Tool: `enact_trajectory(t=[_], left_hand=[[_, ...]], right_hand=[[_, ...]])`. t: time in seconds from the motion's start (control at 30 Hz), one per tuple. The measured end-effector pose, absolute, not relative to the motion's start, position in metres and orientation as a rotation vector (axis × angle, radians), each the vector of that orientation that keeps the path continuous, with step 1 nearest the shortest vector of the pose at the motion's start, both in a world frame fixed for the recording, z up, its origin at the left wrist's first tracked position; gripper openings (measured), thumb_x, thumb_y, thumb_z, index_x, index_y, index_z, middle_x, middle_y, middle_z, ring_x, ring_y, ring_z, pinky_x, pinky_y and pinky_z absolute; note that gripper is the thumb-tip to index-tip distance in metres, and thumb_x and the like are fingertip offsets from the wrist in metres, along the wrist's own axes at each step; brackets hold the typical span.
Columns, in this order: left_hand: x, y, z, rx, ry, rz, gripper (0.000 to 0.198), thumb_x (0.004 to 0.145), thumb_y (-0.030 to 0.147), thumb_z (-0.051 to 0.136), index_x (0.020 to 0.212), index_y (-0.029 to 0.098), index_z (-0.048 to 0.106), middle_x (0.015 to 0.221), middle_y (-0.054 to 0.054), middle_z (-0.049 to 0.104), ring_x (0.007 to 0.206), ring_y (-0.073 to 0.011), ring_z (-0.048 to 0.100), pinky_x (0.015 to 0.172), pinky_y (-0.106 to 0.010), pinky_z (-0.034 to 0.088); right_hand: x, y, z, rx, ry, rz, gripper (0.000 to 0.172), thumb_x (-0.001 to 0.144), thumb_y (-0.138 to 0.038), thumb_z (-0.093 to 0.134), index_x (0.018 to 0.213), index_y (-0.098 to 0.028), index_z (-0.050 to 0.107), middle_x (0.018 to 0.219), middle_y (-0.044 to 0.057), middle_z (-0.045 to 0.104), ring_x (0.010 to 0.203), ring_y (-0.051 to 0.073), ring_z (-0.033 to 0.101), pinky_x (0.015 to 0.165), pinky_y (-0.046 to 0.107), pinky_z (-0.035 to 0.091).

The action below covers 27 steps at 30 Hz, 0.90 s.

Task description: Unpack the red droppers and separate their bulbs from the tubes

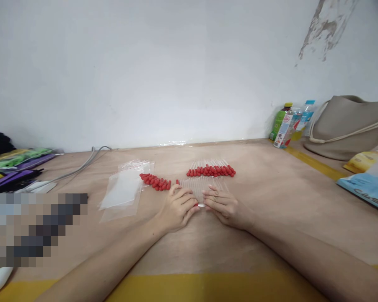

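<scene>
Clear tubes on table, touching left hand, right hand

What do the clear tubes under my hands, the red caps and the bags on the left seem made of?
Clear tubes: transparent, straight and stiff-looking, so glass or hard plastic; the picture cannot settle which. Red caps: opaque, matte, rounded, probably rubber. Bags: thin clear plastic film, glossy, with wrinkles and glints.

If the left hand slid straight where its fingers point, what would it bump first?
Most likely the clear tubes lying at the fingertips of the left hand, then the right hand.
</scene>
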State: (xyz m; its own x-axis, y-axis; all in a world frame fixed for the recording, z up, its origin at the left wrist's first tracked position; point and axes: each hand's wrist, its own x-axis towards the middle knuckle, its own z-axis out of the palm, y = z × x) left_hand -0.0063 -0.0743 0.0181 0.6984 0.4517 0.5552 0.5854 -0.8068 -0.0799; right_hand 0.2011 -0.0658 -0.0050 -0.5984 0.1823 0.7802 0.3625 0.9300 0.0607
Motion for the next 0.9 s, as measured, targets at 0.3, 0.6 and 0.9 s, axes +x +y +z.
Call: enact_trajectory(t=[0.3, 0.6, 0.9], left_hand=[[-0.004, -0.079, 0.018, -2.628, -0.770, -0.836, 0.013, 0.084, 0.023, 0.047, 0.083, 0.020, 0.060, 0.085, -0.001, 0.067, 0.094, -0.0172, 0.055, 0.093, -0.041, 0.028], [-0.036, -0.058, 0.023, -2.448, -1.082, -1.075, 0.019, 0.085, 0.025, 0.043, 0.087, 0.020, 0.061, 0.090, -0.006, 0.060, 0.079, -0.0159, 0.054, 0.072, -0.031, 0.043], [-0.048, -0.022, 0.024, -2.319, -1.408, -0.885, 0.032, 0.080, 0.013, 0.037, 0.109, 0.016, 0.051, 0.086, -0.007, 0.048, 0.076, -0.0175, 0.050, 0.067, -0.030, 0.045]], right_hand=[[0.212, -0.065, -0.005, -0.320, -2.266, -0.298, 0.028, 0.083, -0.010, 0.047, 0.109, -0.014, 0.055, 0.100, 0.008, 0.065, 0.110, 0.018, 0.051, 0.100, 0.043, 0.038], [0.246, -0.050, 0.004, -0.844, -1.986, -0.149, 0.021, 0.083, -0.023, 0.048, 0.096, -0.020, 0.064, 0.085, 0.006, 0.066, 0.085, 0.018, 0.060, 0.079, 0.034, 0.049], [0.263, -0.039, 0.012, -1.652, -1.899, 0.056, 0.029, 0.070, -0.016, 0.044, 0.092, -0.015, 0.063, 0.071, 0.004, 0.064, 0.060, 0.015, 0.055, 0.056, 0.024, 0.038]])
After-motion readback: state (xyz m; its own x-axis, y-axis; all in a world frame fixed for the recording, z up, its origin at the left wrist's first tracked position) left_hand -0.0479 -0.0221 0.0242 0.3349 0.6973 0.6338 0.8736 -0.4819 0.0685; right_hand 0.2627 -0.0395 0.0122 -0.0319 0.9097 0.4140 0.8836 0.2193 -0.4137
